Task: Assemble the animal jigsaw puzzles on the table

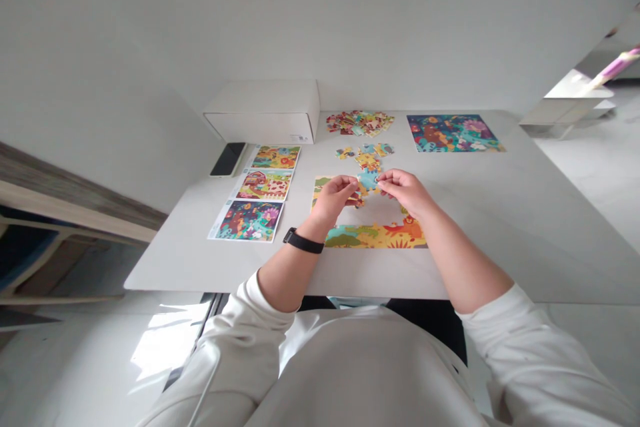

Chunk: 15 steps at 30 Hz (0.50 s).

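Note:
Between my two hands is a light-blue jigsaw piece (367,179), just above the upper part of a partly assembled jigsaw puzzle (367,238). My left hand (336,199) pinches at its left edge, thumb and fingers together. On the opposite side, my right hand (404,189) has its fingertips closed at the piece's right edge. The puzzle's lower strip shows green bushes and an orange animal, and its middle is a bare gap. Several loose yellow and blue pieces (369,159) lie just beyond my hands. The fingers hide parts of the puzzle's upper border.
A pile of mixed puzzle pieces (360,123) lies near the wall. A finished dark-blue puzzle (454,133) is at the back right. To the left are picture cards (251,220), a phone (228,159) and a white box (263,125).

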Each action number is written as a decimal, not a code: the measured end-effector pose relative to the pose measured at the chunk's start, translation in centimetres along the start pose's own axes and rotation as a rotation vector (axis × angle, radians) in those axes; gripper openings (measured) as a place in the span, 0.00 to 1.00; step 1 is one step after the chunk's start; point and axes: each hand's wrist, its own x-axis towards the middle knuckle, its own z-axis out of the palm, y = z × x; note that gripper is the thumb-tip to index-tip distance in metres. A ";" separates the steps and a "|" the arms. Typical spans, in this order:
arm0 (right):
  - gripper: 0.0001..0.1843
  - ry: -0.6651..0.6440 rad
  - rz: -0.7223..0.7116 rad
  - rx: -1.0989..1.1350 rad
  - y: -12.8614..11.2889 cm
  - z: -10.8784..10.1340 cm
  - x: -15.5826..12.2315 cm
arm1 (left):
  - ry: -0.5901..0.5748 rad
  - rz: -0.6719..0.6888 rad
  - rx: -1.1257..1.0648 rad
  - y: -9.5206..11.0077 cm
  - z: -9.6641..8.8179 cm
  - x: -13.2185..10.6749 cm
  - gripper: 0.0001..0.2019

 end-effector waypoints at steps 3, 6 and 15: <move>0.19 -0.024 -0.011 -0.025 -0.1 -0.3 0.0 | 0.022 -0.001 0.026 0.1 0.0 0.0 0.18; 0.17 0.032 -0.056 -0.059 -0.4 -1.4 0.2 | 0.033 0.000 0.051 0.1 -0.1 0.0 0.17; 0.16 0.141 -0.344 -0.348 -1.7 -4.8 -0.5 | 0.043 -0.014 0.047 -0.2 0.0 0.0 0.17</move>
